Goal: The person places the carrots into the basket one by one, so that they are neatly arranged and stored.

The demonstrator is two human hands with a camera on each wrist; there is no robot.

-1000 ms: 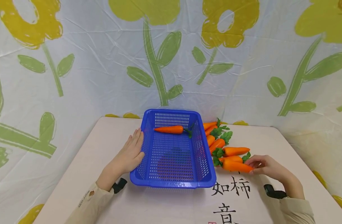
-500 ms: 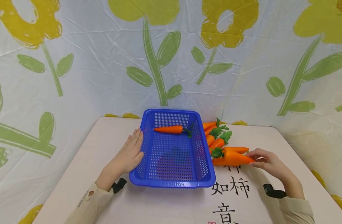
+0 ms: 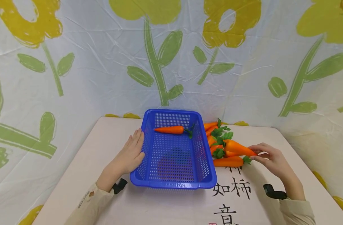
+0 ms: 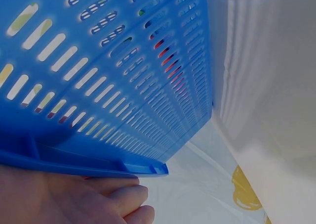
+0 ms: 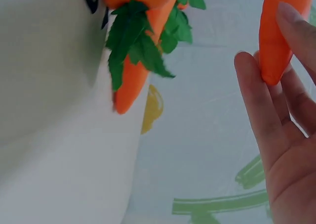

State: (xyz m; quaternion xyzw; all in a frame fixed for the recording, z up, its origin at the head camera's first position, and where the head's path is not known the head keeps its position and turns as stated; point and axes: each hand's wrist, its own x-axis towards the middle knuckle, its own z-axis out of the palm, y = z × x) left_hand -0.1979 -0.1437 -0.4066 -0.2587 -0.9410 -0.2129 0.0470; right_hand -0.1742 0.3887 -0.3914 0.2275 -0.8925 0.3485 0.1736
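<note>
My right hand (image 3: 275,159) pinches a carrot (image 3: 238,147) by its tapered end, thumb on one side and fingers on the other. In the right wrist view this carrot (image 5: 279,41) is lifted off the table. Several carrots (image 3: 228,162) with green leaves lie below and beyond it, along the right side of a blue mesh basket (image 3: 174,185). One carrot (image 3: 169,130) lies across the far part of the basket. My left hand (image 3: 129,153) rests with straight fingers on the basket's left rim; the left wrist view shows the fingers (image 4: 126,199) just outside that rim.
The pale table (image 3: 165,206) carries black written characters (image 3: 233,187) at the front right. A white cloth (image 3: 98,78) with yellow flowers and green leaves hangs behind and beside the table. Dark wrist cameras are strapped at both wrists.
My right hand has raised the pinched carrot from the near edge of the pile and moved it away from me, uncovering another carrot beneath. The left hand and the basket stay put.
</note>
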